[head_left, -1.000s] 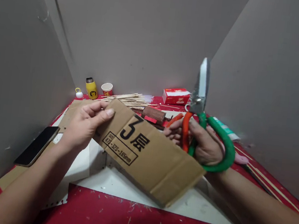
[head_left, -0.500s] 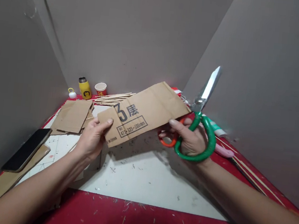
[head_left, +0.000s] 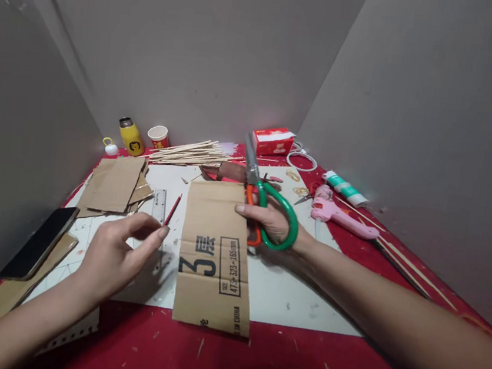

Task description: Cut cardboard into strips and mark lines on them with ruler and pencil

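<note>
A brown cardboard strip [head_left: 214,252] printed with black characters lies flat on the white mat [head_left: 286,296], its near end over the red tabletop. My right hand [head_left: 273,224] grips scissors [head_left: 250,164] with green and orange handles, blades closed and pointing away. Its thumb rests on the strip's right edge. My left hand [head_left: 116,255] hovers just left of the strip with fingers apart and nothing in it. A clear ruler [head_left: 159,203] and a red pencil [head_left: 172,210] lie just beyond its fingertips.
A phone [head_left: 38,242] rests on cardboard at the left, with a pile of cardboard pieces [head_left: 115,184] behind it. At the back stand a yellow bottle [head_left: 130,136], paper cup [head_left: 159,136], skewers [head_left: 191,151] and red box [head_left: 273,141]. A pink glue gun [head_left: 335,213] lies at the right. Grey walls enclose the table.
The cardboard strip went from held up in both hands to lying flat on the mat. My left hand let go of it. The scissors swung down from upright to low over the table.
</note>
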A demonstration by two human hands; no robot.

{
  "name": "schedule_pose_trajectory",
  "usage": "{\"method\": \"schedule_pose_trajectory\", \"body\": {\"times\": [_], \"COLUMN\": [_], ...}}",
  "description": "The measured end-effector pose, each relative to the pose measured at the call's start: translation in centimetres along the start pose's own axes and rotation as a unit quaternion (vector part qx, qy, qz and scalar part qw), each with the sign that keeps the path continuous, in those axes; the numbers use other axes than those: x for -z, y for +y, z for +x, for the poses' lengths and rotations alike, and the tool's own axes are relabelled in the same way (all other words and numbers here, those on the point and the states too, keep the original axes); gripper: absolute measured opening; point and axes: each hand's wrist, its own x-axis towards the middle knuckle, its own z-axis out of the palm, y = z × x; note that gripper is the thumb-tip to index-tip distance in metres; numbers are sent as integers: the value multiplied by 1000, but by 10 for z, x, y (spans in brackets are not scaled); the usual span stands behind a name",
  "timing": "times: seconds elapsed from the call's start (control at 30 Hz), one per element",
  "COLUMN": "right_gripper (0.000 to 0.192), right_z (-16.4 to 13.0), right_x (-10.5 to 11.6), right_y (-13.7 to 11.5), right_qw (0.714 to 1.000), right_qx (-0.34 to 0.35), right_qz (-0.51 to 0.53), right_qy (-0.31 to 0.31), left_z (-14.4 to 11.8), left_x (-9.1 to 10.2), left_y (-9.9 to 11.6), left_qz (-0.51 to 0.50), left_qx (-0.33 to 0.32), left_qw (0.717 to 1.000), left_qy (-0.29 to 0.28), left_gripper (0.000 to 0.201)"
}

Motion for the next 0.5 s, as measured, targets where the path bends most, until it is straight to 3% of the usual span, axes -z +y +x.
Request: {"method": "schedule_pose_trajectory", "body": {"times": [0.03, 0.07, 0.13, 0.23, 0.3, 0.37, 0.5], "right_gripper": [32, 33, 33, 36, 37, 39, 42], "right_z": [-1, -3, -7, -14, -16, -17, -14], "right_x": [-4, -7, -11, -8, -4, 1, 10], "right_y": [4, 7, 8, -1, -9, -15, -22], "right_qw": [1000, 999, 996, 988, 978, 965, 935], "right_qx": [-13, -23, -25, 13, 43, 66, 93], "right_qz": [-18, -38, -83, -155, -205, -248, -333], "right_qy": [-16, -28, -34, -2, 28, 54, 82], "left_z": [-1, -1, 0, 9, 15, 19, 19], "left_x": [-3, -10, -30, -62, -76, -84, -88], "left_y": [-2, -3, -2, 1, -2, -8, -17], "left_qz": [49, 82, 146, 198, 203, 192, 154], "left_qx": [-64, -130, -206, -188, -152, -129, -124], "left_qw": [996, 988, 965, 935, 925, 924, 936], "left_qy": [37, 29, -75, -227, -285, -305, -292], "left_gripper": [31, 36, 58, 91, 102, 105, 108]}}
